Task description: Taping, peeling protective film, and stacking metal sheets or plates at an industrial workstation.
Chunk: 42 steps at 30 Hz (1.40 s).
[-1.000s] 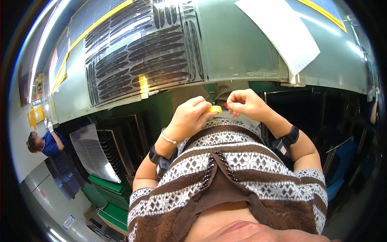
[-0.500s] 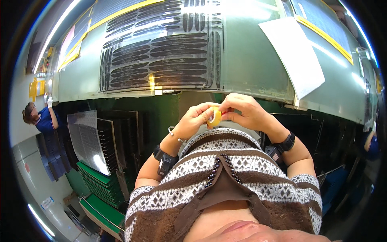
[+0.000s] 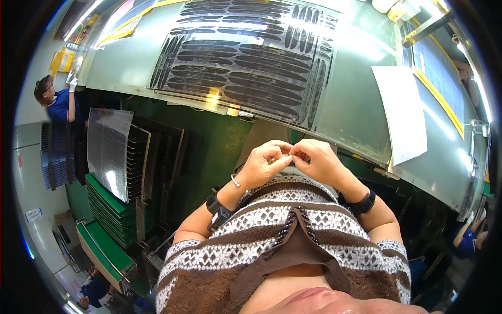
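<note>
Close against the chest, above the patterned sweater [image 3: 272,246], the left hand [image 3: 260,168] and right hand [image 3: 319,163] met fingertip to fingertip, each grip pinched narrow on something too small to make out between them. It sat over the gap short of the counter [image 3: 361,104], not above the sheet of dark strips [image 3: 246,57]. A slip of either pinch would likely have dropped it down toward the green trays [image 3: 107,209], hard to find

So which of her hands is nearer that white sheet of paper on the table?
Right. The right hand is on the side of the white paper sheet, which lies beyond it; the left hand touches the right at the fingertips, farther away.
</note>
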### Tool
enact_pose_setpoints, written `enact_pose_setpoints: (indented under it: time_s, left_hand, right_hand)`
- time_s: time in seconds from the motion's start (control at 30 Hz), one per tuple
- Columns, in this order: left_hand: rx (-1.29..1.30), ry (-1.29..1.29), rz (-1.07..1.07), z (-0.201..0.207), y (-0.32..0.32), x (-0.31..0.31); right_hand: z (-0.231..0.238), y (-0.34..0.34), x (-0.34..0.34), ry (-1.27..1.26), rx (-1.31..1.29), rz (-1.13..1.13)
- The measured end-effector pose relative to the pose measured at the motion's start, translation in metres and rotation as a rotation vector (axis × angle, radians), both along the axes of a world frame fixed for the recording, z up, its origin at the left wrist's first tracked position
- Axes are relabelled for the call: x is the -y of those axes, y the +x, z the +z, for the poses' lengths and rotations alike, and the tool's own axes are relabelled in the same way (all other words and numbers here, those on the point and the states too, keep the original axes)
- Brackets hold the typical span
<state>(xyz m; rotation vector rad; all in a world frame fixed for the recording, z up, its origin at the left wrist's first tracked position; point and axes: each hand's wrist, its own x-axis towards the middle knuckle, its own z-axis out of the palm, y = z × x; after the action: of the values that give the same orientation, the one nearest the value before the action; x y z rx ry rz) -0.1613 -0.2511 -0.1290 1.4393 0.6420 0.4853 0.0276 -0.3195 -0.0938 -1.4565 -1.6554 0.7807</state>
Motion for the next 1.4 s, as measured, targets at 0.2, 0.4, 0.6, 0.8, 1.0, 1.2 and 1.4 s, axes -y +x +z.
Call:
enact_pose_setpoints:
  time_s: [0.2,0.4,0.6,0.8,1.0,1.2,1.4]
  left_hand:
    - [-0.131,0.079,0.04,0.015,-0.007,-0.001]
    - [-0.113,-0.081,0.208,0.011,-0.024,0.003]
    - [0.019,0.128,0.363,0.012,-0.034,-0.004]
    - [-0.242,0.442,0.467,0.029,-0.059,-0.021]
    - [-0.312,0.632,0.579,0.031,-0.089,-0.026]
    - [-0.383,0.734,0.757,0.026,-0.128,-0.031]
    - [-0.419,0.807,0.963,0.026,-0.17,-0.033]
  right_hand:
    - [-0.005,-0.01,-0.006,-0.28,-0.098,-0.061]
    - [-0.008,-0.015,-0.016,-0.241,-0.193,-0.052]
    - [0.009,-0.026,-0.049,-0.041,0.023,0.123]
    - [0.039,-0.058,-0.087,0.034,0.028,0.221]
    - [0.046,-0.088,-0.118,0.016,0.211,0.521]
    - [0.071,-0.138,-0.164,0.087,0.394,0.801]
    - [0.068,-0.2,-0.202,0.028,0.389,0.989]
